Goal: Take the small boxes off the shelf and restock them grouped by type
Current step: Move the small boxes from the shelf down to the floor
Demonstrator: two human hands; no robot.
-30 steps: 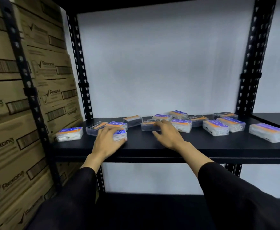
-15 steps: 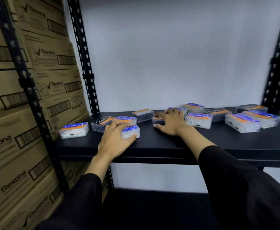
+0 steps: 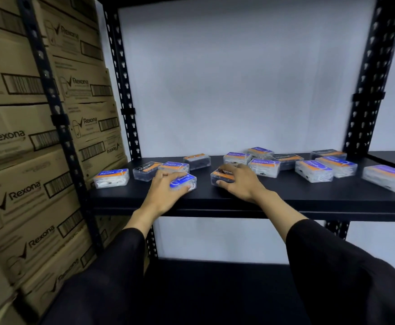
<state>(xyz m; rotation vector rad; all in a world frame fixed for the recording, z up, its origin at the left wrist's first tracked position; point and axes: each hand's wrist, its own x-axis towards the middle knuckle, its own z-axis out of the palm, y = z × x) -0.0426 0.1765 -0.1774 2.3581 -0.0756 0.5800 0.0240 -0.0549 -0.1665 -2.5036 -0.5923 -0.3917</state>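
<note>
head view: near the shelf [image 3: 285, 200] front edge, left hand [image 3: 166, 191] grips a blue round box [image 3: 184, 181], right hand [image 3: 240, 181] grips a charcoal box [image 3: 222, 175]; pickup step, lifting comes next.

**Single head view, facing the shelf**

The scene is recorded from one wide-angle camera worn on the head; no second view is supplied, so nothing is shared. The view is aimed forward and slightly down at a black shelf [image 3: 285, 195], seen from close range, within arm's reach. The white back wall [image 3: 238, 78] is faced nearly square-on. Stacked cartons [image 3: 16, 137] are caught along the left edge. Both sleeves enter from the bottom. Straight uprights are bent toward the frame edges.
</note>
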